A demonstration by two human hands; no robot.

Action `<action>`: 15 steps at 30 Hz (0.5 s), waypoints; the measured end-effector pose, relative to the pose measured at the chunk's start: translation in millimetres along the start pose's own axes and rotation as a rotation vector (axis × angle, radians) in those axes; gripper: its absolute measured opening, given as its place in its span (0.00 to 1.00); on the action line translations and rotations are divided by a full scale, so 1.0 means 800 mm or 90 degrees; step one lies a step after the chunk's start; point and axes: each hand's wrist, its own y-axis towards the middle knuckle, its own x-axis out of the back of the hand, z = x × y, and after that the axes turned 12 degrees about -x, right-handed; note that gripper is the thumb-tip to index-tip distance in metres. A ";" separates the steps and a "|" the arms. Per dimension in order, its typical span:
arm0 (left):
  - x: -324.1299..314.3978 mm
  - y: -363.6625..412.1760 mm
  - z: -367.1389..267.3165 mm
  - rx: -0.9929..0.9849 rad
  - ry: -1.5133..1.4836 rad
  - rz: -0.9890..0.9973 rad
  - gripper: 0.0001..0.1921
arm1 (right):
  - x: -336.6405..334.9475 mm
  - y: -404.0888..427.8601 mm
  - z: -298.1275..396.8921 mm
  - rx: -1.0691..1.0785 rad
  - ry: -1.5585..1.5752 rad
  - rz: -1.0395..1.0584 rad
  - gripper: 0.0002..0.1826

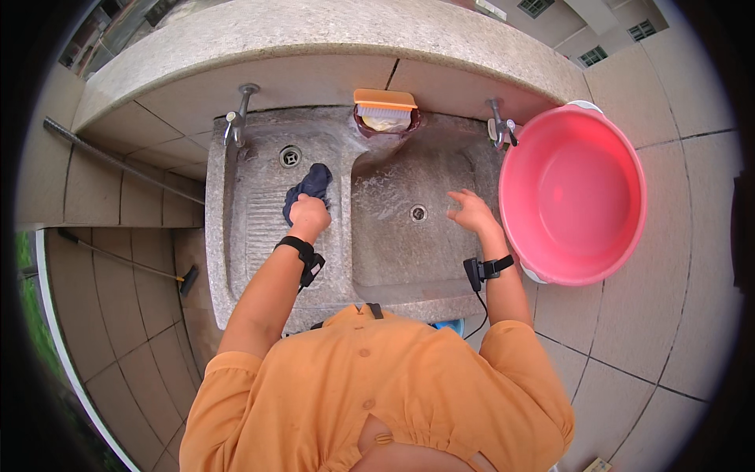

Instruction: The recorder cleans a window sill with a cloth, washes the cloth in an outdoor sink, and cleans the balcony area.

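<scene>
My left hand (311, 213) is closed on a dark blue cloth (312, 183), which lies bunched over the ribbed washboard side of a granite laundry sink (218, 236). Over the deeper right basin (401, 253), my right hand (470, 210) has its fingers apart and holds nothing; it is to the right of the basin's drain (419, 213). A little water shows at that basin's upper left. The cloth reaches up toward the left drain (290, 156).
Metal taps stand at the back left (235, 121) and back right (500, 127). An orange-backed brush (384, 100) rests on a dark red holder between the basins. A large pink plastic basin (640, 194) is at the right. A long-handled brush (189, 280) stands at the left.
</scene>
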 end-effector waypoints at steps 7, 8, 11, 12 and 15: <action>-0.002 -0.001 0.004 0.020 -0.004 -0.004 0.24 | -0.021 0.093 0.089 0.133 0.207 -0.223 0.23; -0.001 -0.003 0.003 0.017 -0.016 0.001 0.24 | -0.021 0.111 0.101 0.133 0.209 -0.221 0.23; 0.001 -0.001 -0.001 0.018 -0.028 0.005 0.24 | -0.014 0.158 0.127 0.161 0.193 -0.336 0.23; 0.001 0.000 -0.001 0.015 -0.025 -0.003 0.24 | -0.010 0.173 0.131 0.175 0.161 -0.325 0.23; 0.000 0.001 0.000 0.017 -0.022 -0.021 0.24 | -0.008 0.193 0.141 0.172 0.094 -0.298 0.22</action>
